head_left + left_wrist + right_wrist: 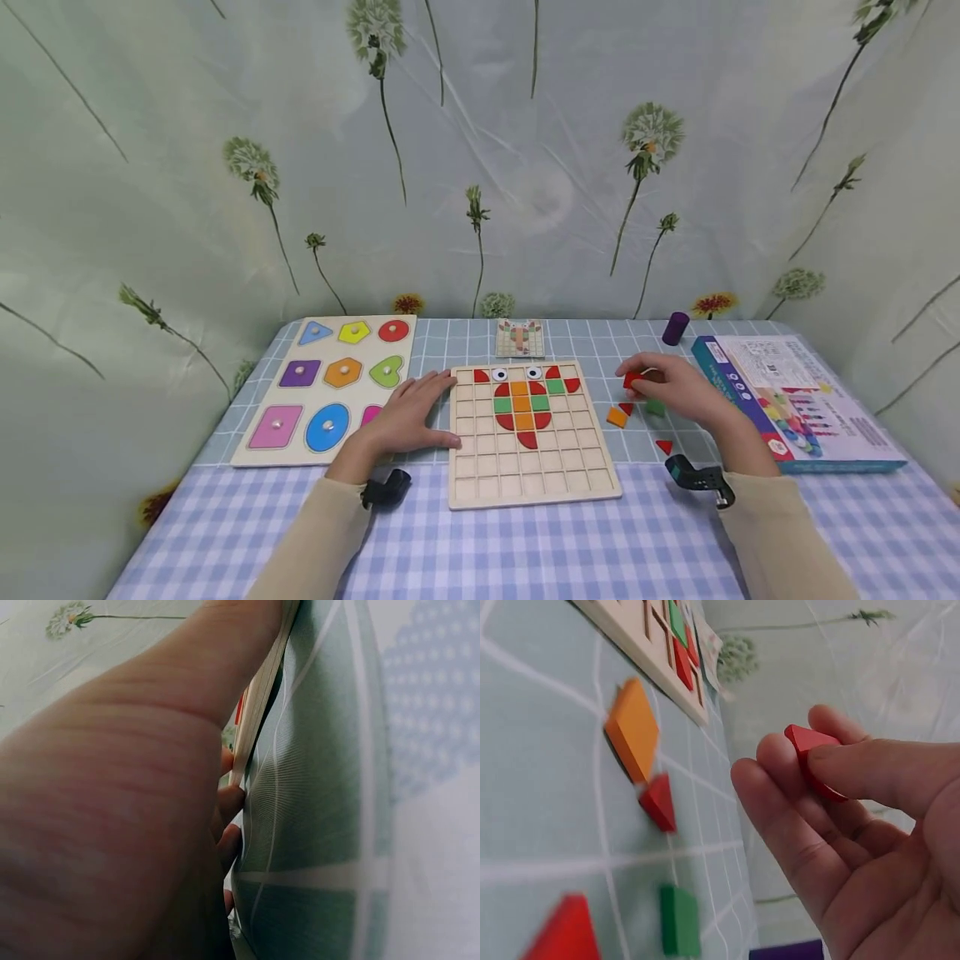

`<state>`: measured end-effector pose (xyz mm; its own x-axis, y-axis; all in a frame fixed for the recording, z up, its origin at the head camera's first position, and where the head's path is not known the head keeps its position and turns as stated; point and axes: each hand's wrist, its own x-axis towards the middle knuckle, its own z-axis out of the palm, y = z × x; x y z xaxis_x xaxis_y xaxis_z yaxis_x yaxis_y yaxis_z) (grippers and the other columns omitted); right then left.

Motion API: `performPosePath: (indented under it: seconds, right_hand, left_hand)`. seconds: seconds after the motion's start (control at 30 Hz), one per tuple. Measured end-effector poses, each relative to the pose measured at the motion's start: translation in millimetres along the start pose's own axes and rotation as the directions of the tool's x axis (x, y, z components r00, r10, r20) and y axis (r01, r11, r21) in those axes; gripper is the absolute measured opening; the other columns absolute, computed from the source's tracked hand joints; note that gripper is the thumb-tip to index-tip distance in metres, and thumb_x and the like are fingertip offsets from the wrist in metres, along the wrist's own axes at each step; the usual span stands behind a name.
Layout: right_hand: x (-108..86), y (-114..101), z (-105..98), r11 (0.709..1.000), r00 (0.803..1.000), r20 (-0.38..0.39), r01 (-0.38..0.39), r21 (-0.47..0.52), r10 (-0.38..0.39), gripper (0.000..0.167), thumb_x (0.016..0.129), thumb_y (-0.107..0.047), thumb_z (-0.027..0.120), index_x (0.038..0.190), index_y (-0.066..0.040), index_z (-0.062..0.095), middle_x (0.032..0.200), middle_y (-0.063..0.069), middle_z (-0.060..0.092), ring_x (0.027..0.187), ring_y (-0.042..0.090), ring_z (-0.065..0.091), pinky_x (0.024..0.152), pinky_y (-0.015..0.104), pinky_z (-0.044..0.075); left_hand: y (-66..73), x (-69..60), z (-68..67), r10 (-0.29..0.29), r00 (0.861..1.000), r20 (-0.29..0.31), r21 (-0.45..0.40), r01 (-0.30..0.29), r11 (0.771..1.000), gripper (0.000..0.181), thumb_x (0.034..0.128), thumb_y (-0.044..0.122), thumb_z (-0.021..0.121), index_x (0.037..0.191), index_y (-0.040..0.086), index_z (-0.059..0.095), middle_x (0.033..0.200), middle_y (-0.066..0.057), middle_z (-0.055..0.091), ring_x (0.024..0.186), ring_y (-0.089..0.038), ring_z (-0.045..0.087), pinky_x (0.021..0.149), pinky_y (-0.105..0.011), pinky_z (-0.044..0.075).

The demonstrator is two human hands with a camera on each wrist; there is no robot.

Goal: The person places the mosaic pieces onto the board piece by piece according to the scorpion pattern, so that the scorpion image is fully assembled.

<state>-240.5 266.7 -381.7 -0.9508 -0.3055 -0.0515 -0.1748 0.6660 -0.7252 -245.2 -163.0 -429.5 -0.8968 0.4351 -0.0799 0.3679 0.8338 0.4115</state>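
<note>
A wooden grid board lies in front of me, with red, orange and green pieces and two eye pieces set in its upper squares. My left hand rests at the board's left edge, fingers extended and thumb touching the rim. To the right of the board, my right hand pinches a red block with a curved side between thumb and fingers, above the cloth. Below that hand lie an orange square block, a small red triangle block, a green block and another red block.
A shape puzzle board with knobbed pieces lies on the left. Behind the grid board is a small pattern card. A purple cylinder and a flat printed box sit at the right on the checked cloth.
</note>
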Motion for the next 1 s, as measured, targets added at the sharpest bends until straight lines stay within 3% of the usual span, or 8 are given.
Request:
performPosePath:
  seconds: [0.13,0.33,0.57,0.77,1.0]
  right_hand:
    - [5.0,-6.4,7.2,1.0,1.0,-0.009,0.022,0.0,-0.022,0.029,0.097,-0.009,0.061,0.125,-0.007,0.065,0.124,0.017,0.067,0.105,0.027,0.067,0.091,0.036,0.06]
    - [10.7,-18.8,24.5,1.0,1.0,-0.015,0.007,0.029,-0.007,0.027,0.095,-0.011,0.066,0.121,-0.008,0.066,0.119,0.014,0.069,0.102,0.026,0.067,0.083,0.029,0.061]
    - [25.8,-42.1,43.6,0.999,0.998,-0.05,0.028,-0.026,-0.029,0.014,0.093,-0.014,0.07,0.107,-0.013,0.071,0.104,0.006,0.073,0.095,0.021,0.062,0.08,0.027,0.055]
    - [39.6,-58.3,58.1,0.997,0.999,-0.003,0.051,0.058,-0.051,0.015,0.093,-0.008,0.069,0.108,-0.007,0.067,0.102,0.011,0.069,0.083,0.021,0.061,0.076,0.033,0.059]
    - [54.3,-79.3,77.7,0.994,0.993,0.056,0.105,0.029,-0.106,0.013,0.096,-0.01,0.066,0.108,-0.012,0.071,0.102,0.006,0.071,0.088,0.018,0.06,0.079,0.028,0.054]
  left_hand:
    - [0.3,3.1,0.1,-0.006,1.0,-0.005,0.006,0.006,1.0,0.106,0.0733,0.068,0.076,0.158,0.024,0.029,0.167,-0.001,0.025,0.157,-0.026,0.016,0.127,-0.054,0.011]
    - [1.6,4.0,-1.8,0.004,1.0,0.001,-0.001,-0.004,1.0,0.105,0.0735,0.066,0.077,0.157,0.022,0.032,0.167,-0.002,0.026,0.157,-0.028,0.017,0.127,-0.056,0.011]
    - [2.4,2.8,-3.3,0.006,1.0,0.002,0.004,-0.006,1.0,0.104,0.0739,0.065,0.077,0.157,0.022,0.032,0.167,-0.003,0.026,0.157,-0.028,0.017,0.127,-0.055,0.01]
    - [1.3,1.5,-0.9,0.009,1.0,0.001,-0.006,-0.009,1.0,0.104,0.0737,0.065,0.077,0.156,0.021,0.033,0.167,-0.004,0.027,0.156,-0.029,0.018,0.127,-0.056,0.011]
    - [-0.1,0.8,1.2,0.007,1.0,-0.006,-0.001,-0.007,1.0,0.104,0.0735,0.065,0.078,0.156,0.02,0.033,0.166,-0.005,0.028,0.156,-0.029,0.019,0.127,-0.056,0.011]
